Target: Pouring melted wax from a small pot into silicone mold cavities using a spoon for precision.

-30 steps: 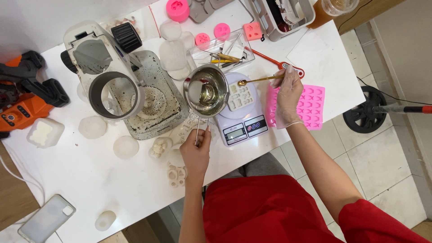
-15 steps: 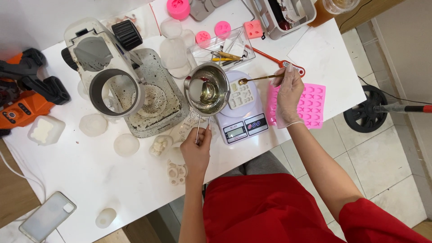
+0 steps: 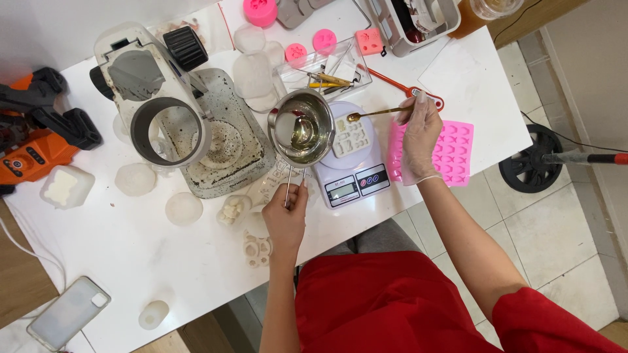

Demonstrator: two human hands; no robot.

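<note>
White table [image 3: 163, 261], left hand [image 3: 285, 219] holding steel pot [image 3: 302, 127], scale [image 3: 356, 176] beside

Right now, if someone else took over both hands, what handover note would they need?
Left hand: grips the wire handle of the small metal melting pot, held above the table beside the scale.
Right hand, gloved: holds a gold spoon with its bowl over the white mould on the kitchen scale.
Pink silicone mould lies under the right hand.
Done: liquid in the pot.
Left: cannot tell which cavities are filled.
</note>
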